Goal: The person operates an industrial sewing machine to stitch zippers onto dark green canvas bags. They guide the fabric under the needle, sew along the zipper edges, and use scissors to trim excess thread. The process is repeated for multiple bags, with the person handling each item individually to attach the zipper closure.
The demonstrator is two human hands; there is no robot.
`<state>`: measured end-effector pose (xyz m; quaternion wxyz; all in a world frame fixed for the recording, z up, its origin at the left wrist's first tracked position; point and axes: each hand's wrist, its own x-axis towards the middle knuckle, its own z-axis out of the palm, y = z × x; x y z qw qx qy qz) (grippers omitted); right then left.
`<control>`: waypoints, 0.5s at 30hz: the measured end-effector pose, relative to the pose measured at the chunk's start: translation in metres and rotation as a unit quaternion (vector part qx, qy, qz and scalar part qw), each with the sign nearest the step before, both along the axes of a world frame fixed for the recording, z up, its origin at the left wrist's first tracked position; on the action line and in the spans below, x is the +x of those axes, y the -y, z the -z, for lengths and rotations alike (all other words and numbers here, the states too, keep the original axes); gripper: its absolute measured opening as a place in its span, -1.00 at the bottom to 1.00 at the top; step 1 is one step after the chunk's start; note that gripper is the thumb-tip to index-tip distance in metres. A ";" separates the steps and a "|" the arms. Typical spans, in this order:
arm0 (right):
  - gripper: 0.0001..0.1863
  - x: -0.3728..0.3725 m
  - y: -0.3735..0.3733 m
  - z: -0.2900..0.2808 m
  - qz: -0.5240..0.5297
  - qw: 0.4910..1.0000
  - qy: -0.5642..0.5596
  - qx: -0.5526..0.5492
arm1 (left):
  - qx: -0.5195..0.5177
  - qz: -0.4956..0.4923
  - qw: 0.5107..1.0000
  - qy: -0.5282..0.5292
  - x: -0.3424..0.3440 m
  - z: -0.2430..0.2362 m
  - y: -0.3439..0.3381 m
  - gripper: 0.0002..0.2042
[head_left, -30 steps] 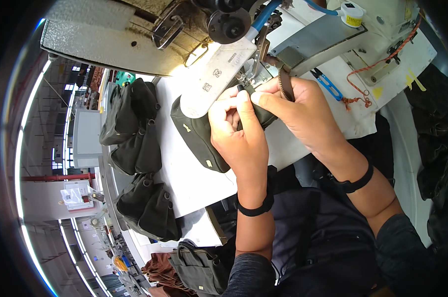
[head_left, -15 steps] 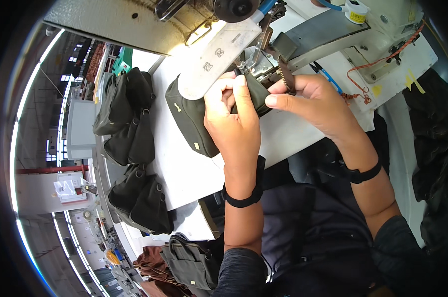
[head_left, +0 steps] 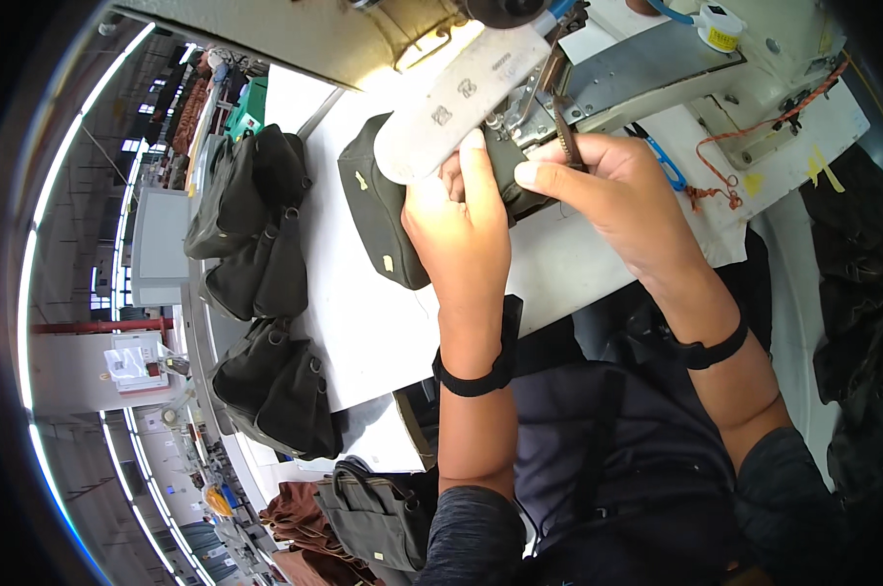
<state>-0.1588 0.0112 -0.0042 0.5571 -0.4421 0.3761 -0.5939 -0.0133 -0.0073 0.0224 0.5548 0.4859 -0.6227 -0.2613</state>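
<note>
A dark green fabric bag (head_left: 375, 215) lies under the head of a sewing machine (head_left: 461, 103), whose pale rounded arm cover hides part of it. My left hand (head_left: 464, 220) is closed on the bag, thumb pointing up toward the needle area, other fingers partly hidden. To its right, my right hand (head_left: 622, 200) has thumb and forefinger at the bag's right edge. A brown zipper (head_left: 566, 135) with metal teeth rises between its fingers, which look closed on it. Black bands circle both wrists.
Several dark green bags (head_left: 266, 391) line the left side of the white table (head_left: 353, 342). Blue-handled snips (head_left: 668, 164) and orange cord (head_left: 724, 190) lie at the right by the machine bed. A bag with handles (head_left: 373, 518) sits below the table's left end.
The brown zipper stands more upright and a dark square flap near the needle no longer shows. The bag and both hands have shifted slightly upward in view.
</note>
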 end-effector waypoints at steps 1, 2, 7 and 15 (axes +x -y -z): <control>-0.82 0.001 0.001 -0.001 -0.006 1.000 -0.004 0.006 | 0.003 -0.009 1.000 0.017 0.000 -0.001 -0.002 -0.89; -0.81 -0.002 0.000 -0.002 -0.005 1.000 -0.010 0.013 | -0.044 -0.042 0.996 0.061 -0.003 0.002 -0.004 -0.87; -0.75 -0.018 0.000 0.006 -0.087 0.996 -0.013 -0.008 | -0.245 -0.052 0.911 0.329 0.013 0.013 -0.033 -0.75; -0.72 -0.010 -0.017 0.015 -0.057 0.997 0.014 -0.040 | -0.279 -0.062 0.796 0.534 0.030 0.026 -0.056 -0.60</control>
